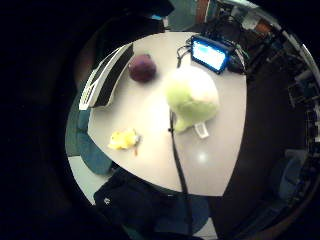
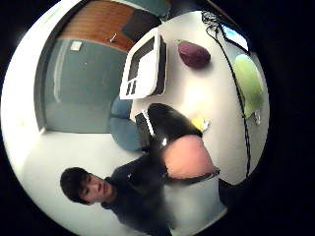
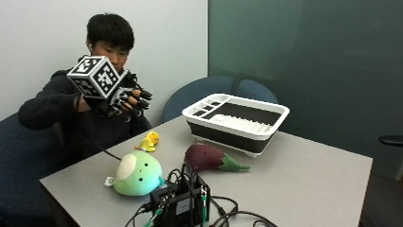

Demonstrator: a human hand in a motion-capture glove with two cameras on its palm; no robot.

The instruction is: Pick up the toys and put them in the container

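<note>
Toys lay spread on the grey table [image 3: 315, 175]: a small yellow plush [image 3: 150, 141] near the person's edge, a green round plush [image 3: 137, 173] just beside a black device with cables [image 3: 181, 203], and a purple eggplant plush [image 3: 207, 157] between the green one and the container [image 3: 236, 121]. The white-rimmed container stood at the far side, apart from all three. The gloved right hand [image 3: 126, 101] hovered raised above the table, fingers loosely bent, gripping nothing
</note>
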